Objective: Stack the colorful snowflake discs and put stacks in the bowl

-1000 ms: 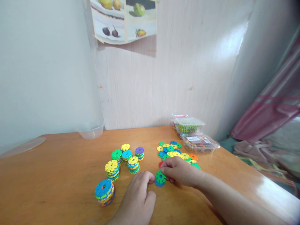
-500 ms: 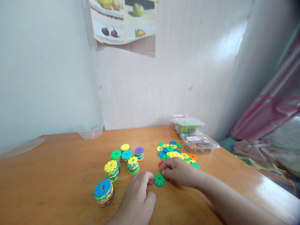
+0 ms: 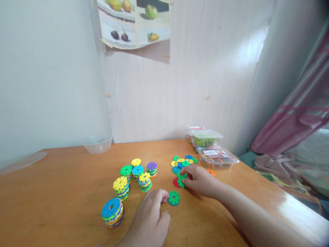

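Observation:
Near the front centre, my left hand [image 3: 151, 216] rests on the table with fingers curled and the thumb apart. Its index fingertip touches a low stack topped by a green notched plastic disc [image 3: 174, 198]. My right hand [image 3: 199, 180] is at the near side of the loose discs, thumb and fingers bent around another green disc [image 3: 181, 181]. A red disc [image 3: 176, 183] lies partly under that one. Loose discs [image 3: 183, 163] in several colours spread behind, some covered by the right hand. Taller stacks stand left, including a blue-topped one [image 3: 112, 212] and a yellow-topped one [image 3: 120, 188].
Clear plastic boxes [image 3: 218, 157] of small coloured pieces stand at the back right. A translucent tub [image 3: 97, 145] and a flat lid [image 3: 24, 162] are at the back left. A purple-topped stack [image 3: 151, 168] stands mid-table. An orange disc [image 3: 211, 172] lies near the boxes.
My right hand has moved away from the low green-topped stack, up and slightly right to the loose discs. The green disc over the red one has come into view. My left hand stays put.

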